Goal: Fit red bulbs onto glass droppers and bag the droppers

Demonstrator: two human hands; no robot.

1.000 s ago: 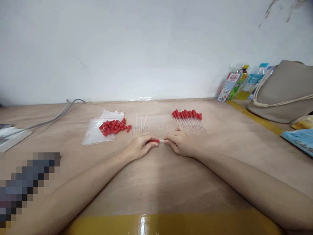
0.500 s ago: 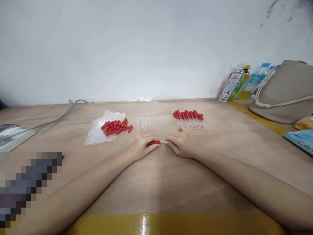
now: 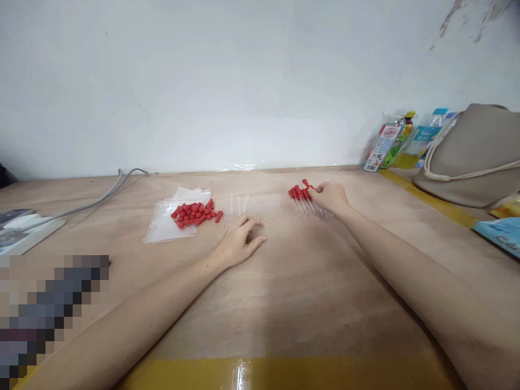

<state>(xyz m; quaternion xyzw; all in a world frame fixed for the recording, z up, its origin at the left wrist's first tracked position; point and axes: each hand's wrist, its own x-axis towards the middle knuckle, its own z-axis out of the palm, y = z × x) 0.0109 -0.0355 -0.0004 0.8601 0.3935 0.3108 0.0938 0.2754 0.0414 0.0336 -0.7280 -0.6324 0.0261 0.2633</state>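
Observation:
My right hand point(image 3: 330, 197) is at the right-hand row of glass droppers with red rubber bulbs point(image 3: 298, 193), its fingers closed on a dropper point(image 3: 305, 183) whose red bulb sticks out to the left. The hand covers the right part of that row. With fingers apart and nothing in them, my left hand point(image 3: 244, 238) rests on the table just in front of a row of clear glass tubes point(image 3: 260, 206). To its left, a heap of loose red rubber bulbs point(image 3: 195, 212) lies on clear plastic bags point(image 3: 162, 225), and one bulb point(image 3: 219, 216) lies at the heap's right side.
Along the right side stand drink bottles point(image 3: 420, 138) and a grey drawstring bag point(image 3: 475, 151), with a blue packet point(image 3: 499, 235) nearer. A grey cable point(image 3: 101, 195) runs to a white object point(image 3: 36, 230) at left. Yellow tape point(image 3: 195, 374) lines the front edge.
My right hand has carried the dropper from the middle to the right-hand row. My left hand has let go of its red bulb and opened, staying about in place.

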